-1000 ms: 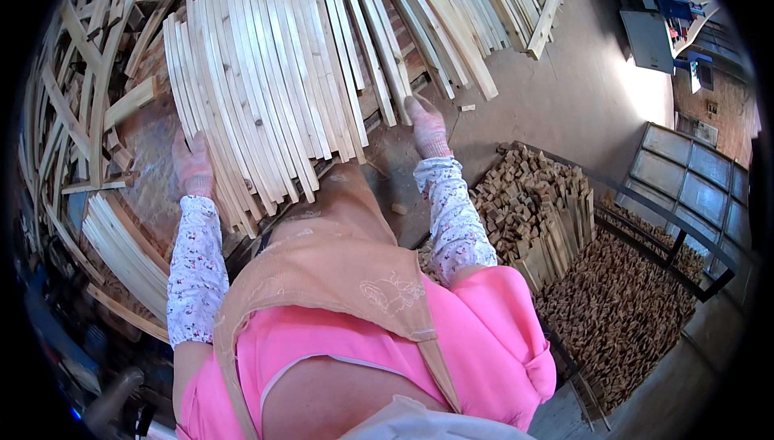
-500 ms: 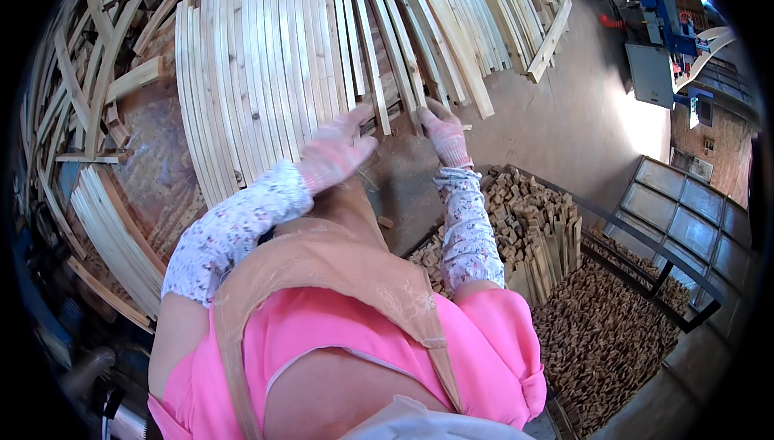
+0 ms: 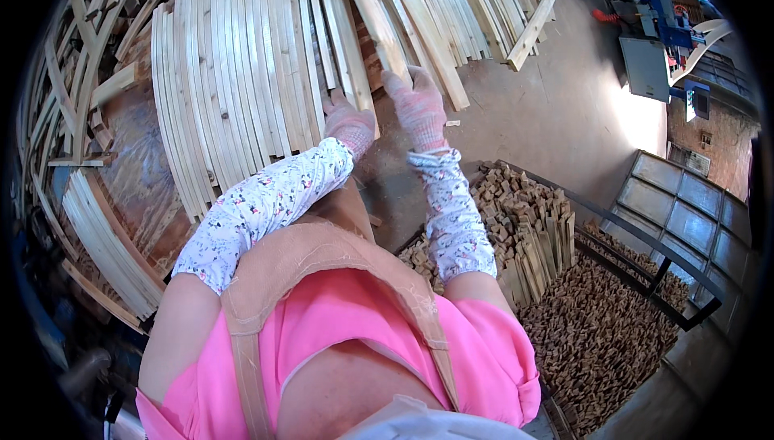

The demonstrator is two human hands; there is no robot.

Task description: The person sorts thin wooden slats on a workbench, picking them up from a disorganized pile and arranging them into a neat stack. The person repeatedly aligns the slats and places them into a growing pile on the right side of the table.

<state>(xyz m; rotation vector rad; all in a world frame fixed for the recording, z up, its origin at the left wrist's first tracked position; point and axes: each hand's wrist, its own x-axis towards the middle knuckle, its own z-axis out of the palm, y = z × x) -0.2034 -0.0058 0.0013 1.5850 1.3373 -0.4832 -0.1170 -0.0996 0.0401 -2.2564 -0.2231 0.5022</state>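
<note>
Both my hands wear pale pink-and-white knit gloves, with flowered sleeves over the forearms. Long, slightly curved wooden strips lie side by side in a wide row (image 3: 234,77) ahead of me. My right hand (image 3: 417,114) is closed round the near end of one wooden strip (image 3: 372,17), which lies at a slant over a gap in the row. Left of it, my left hand (image 3: 351,124) is at the near ends of neighbouring strips, its fingers curled on one wooden strip (image 3: 317,25). Some of its fingertips are hidden among the strips.
Loose curved wood pieces (image 3: 81,61) are heaped at the far left, with a small stack of strips (image 3: 109,238) nearer me. To my right, a dark metal frame (image 3: 601,214) borders piled short wood blocks (image 3: 516,214). A blue-and-grey machine (image 3: 649,61) stands at the far right.
My right hand has moved left and forward, and now grips a strip that has shifted across the gap. My left hand has moved right and down to the strip ends. The whole view has shifted slightly.
</note>
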